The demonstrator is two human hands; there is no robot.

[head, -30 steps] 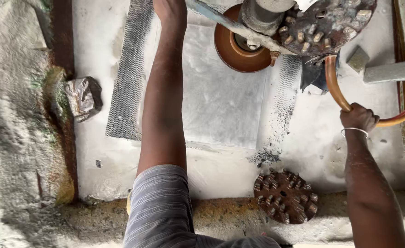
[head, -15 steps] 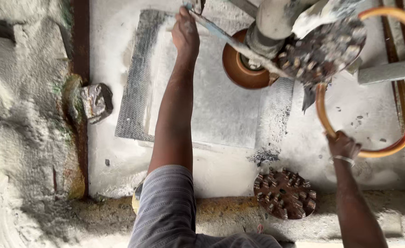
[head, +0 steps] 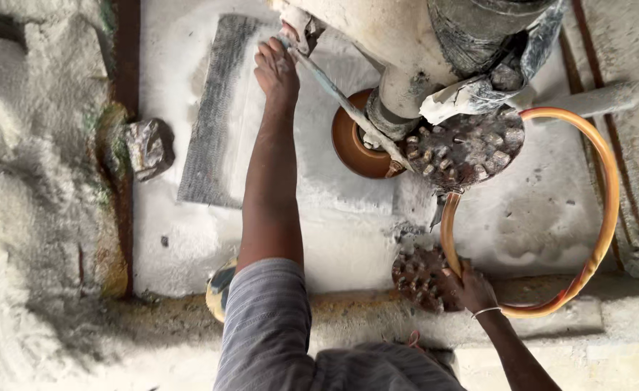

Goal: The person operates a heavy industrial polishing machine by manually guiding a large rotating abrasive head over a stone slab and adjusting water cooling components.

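My left hand (head: 277,69) reaches up and grips a thin metal lever (head: 334,94) on a large dusty polishing machine (head: 406,43). Below the machine sits a brown disc (head: 352,148), and beside it a round head studded with abrasive blocks (head: 471,148). My right hand (head: 471,286) is closed on an orange hose (head: 602,217) that loops in a wide ring. Next to that hand a second studded round plate (head: 417,275) lies on the stone slab (head: 319,232).
The white, dust-covered slab has a grey rough strip (head: 214,123) at its left. A stone lump (head: 149,148) lies by a rusty rail (head: 124,145). A grey bar (head: 587,101) runs right. A yellow object (head: 219,289) shows near my sleeve.
The view has shifted, so the machine now fills the top. My right hand has moved down the orange hose to beside the lying studded plate. My left hand still holds the lever.
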